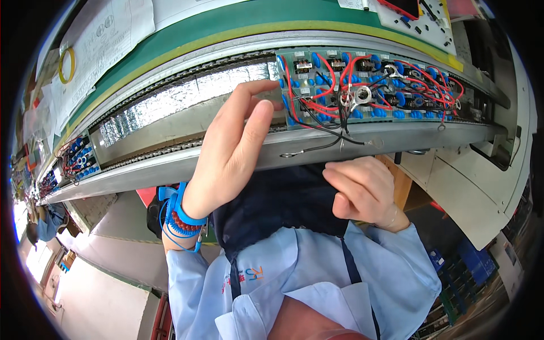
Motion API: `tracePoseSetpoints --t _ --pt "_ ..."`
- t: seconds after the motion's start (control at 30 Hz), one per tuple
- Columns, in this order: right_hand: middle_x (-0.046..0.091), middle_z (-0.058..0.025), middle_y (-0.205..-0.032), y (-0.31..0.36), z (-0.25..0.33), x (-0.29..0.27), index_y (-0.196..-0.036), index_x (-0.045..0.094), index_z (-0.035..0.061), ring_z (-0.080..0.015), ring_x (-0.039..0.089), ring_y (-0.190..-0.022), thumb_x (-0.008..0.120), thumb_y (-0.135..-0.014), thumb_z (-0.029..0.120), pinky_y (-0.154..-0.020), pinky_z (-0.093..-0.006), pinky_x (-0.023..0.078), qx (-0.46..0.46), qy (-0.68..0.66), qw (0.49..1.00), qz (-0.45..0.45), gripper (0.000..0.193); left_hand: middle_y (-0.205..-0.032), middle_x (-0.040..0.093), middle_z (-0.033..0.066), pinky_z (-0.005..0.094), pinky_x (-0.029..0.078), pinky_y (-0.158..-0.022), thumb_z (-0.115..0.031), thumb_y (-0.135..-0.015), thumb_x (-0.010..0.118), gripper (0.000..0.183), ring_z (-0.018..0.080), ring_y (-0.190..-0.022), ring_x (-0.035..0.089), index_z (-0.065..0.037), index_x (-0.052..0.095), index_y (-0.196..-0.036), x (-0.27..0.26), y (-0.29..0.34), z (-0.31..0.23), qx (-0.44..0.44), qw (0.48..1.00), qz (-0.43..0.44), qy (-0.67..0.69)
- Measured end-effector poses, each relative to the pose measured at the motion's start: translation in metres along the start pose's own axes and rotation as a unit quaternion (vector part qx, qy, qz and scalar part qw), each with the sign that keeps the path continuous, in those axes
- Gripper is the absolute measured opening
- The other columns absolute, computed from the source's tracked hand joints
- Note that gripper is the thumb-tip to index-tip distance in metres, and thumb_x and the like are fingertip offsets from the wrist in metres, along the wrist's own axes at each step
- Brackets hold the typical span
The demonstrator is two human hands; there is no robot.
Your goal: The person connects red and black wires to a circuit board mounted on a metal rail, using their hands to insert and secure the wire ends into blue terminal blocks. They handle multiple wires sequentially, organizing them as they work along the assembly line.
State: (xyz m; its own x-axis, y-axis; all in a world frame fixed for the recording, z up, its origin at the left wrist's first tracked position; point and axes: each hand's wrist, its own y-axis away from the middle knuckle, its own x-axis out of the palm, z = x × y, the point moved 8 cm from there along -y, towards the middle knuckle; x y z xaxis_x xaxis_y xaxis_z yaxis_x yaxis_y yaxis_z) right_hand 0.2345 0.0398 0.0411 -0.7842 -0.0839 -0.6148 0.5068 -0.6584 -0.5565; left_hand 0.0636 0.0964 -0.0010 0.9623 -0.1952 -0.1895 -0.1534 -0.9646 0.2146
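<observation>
My left hand [235,144], with a blue coiled wrist strap [184,218] at its wrist, reaches over the conveyor rail. Its fingers stretch to the left edge of a circuit board panel [309,120], thumb held apart; whether the fingertips press on the board I cannot tell. The panel carries blue round components, black parts and red and black wires [327,141] with ring terminals. Some black wires hang over the near rail. Just below them my right hand [365,190] hovers in front of the rail, fingers loosely bent and thumb apart, nothing visible in it.
The metal conveyor [187,116] runs across, its near rail [408,141] between me and the panel. More wired boards [76,161] sit far left. Behind lie a green mat [226,20], paper drawings [107,39], a yellow tape roll [67,65] and a white tray of small black parts [416,25].
</observation>
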Motion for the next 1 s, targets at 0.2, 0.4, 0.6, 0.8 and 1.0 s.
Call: tracePoseSetpoints --t 0.2,0.4,0.6,0.8,1.0 --pt "0.067 -0.0096 -0.087 -0.004 0.002 -0.013 -0.090 0.067 0.0011 -0.0199 0.063 -0.066 0.059 -0.080 0.013 -0.055 -0.0294 0.046 0.010 0.086 0.996 0.004 0.018 -0.088 0.063 0.0071 0.0316 0.044 -0.076 -0.004 -0.066 0.078 0.028 0.0211 -0.085 0.056 -0.004 0.064 -0.090 -0.001 0.019 -0.039 0.236 0.943 -0.070 -0.226" --pt "0.068 -0.0088 -0.087 -0.007 -0.012 -0.013 -0.082 0.064 0.0026 -0.0204 0.061 -0.065 0.062 -0.075 0.005 -0.058 -0.0298 0.044 0.062 0.133 0.989 0.004 0.008 -0.079 0.057 0.0035 0.0349 0.041 -0.066 -0.011 -0.064 0.078 0.023 0.0239 -0.075 0.050 -0.007 0.062 -0.080 0.019 0.030 -0.048 0.356 0.891 -0.089 -0.269" --pt "0.067 -0.0098 -0.090 -0.017 -0.021 -0.015 -0.090 0.066 0.0016 -0.0237 0.063 -0.072 0.063 -0.076 0.003 -0.063 -0.0318 0.046 0.079 0.160 0.984 -0.029 0.015 -0.079 0.060 0.0040 0.0323 0.042 -0.065 -0.002 -0.064 0.078 0.020 0.0223 -0.075 0.053 -0.007 0.065 -0.079 0.012 0.011 -0.055 0.369 0.883 -0.127 -0.261" --pt "0.066 -0.0119 -0.090 -0.015 -0.028 -0.015 -0.094 0.066 0.0002 -0.0265 0.063 -0.078 0.063 -0.079 0.003 -0.068 -0.0332 0.048 0.122 0.125 0.984 -0.023 0.016 -0.079 0.061 0.0039 0.0322 0.043 -0.066 -0.003 -0.066 0.077 0.018 0.0229 -0.077 0.053 -0.007 0.065 -0.079 0.010 0.014 -0.046 0.350 0.896 -0.110 -0.249" --pt "0.065 -0.0127 -0.087 -0.019 -0.032 -0.018 -0.094 0.064 -0.0026 -0.0234 0.063 -0.071 0.066 -0.081 0.005 -0.066 -0.0316 0.049 0.183 0.093 0.978 -0.036 0.016 -0.078 0.062 0.0039 0.0327 0.043 -0.066 -0.006 -0.070 0.076 0.015 0.0230 -0.076 0.054 -0.006 0.064 -0.079 0.004 0.007 -0.045 0.361 0.896 -0.101 -0.238"
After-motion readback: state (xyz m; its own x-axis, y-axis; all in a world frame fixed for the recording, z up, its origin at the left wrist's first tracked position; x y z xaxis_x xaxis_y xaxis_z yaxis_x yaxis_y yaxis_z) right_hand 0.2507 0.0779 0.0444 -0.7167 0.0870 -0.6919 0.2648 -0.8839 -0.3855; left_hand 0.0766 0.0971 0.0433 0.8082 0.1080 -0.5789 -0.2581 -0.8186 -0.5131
